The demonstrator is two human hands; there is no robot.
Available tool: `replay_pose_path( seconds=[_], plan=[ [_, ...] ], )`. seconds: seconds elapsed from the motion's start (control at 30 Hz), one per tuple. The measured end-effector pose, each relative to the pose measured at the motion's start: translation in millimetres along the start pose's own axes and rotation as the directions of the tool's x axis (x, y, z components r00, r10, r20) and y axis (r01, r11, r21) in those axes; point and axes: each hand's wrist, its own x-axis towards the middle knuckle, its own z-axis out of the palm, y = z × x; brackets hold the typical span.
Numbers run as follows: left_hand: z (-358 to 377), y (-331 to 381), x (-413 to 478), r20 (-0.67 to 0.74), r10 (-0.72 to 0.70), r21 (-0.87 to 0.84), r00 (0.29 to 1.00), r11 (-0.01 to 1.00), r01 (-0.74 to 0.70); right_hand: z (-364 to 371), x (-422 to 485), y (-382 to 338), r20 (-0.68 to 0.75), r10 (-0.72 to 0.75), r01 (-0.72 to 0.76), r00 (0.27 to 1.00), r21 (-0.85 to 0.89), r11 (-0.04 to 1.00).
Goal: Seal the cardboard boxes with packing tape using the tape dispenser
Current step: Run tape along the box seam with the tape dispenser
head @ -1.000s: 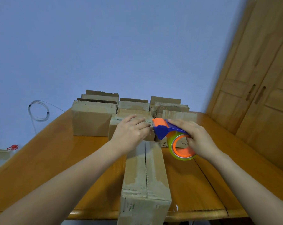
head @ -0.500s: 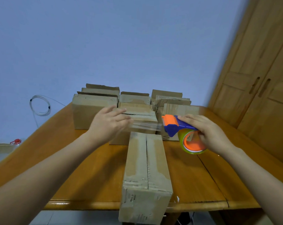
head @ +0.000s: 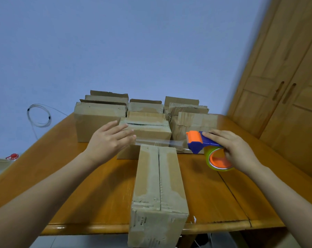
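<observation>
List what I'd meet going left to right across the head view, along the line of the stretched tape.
left hand → clear tape strip → tape dispenser → right hand → wooden cabinet doors

On the one desk [head: 214,194], one long cardboard box [head: 158,185] lies in front. Behind it the other boxes [head: 97,122] are at least six; the back ones overlap, so the exact number is unclear. There is one tape dispenser [head: 198,140], one tape roll [head: 209,158], one strip of clear tape [head: 158,142], two hands (left hand [head: 108,142], right hand [head: 235,151]), one cable coil [head: 38,115] and two door handles [head: 278,90].
</observation>
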Motion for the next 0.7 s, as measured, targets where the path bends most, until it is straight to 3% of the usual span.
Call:
replay_pose_path(
  seconds=[0.4,0.7],
  plan=[
    [4,-9,1,0.074,0.099,0.03,0.992,0.994,-0.101,14,0,5,-0.022,-0.016,0.015,1.0,-0.035,0.999],
    [7,-9,-1,0.096,0.093,0.038,0.991,0.995,-0.097,18,1,7,-0.03,-0.04,0.038,0.999,-0.069,0.997]
  ],
)
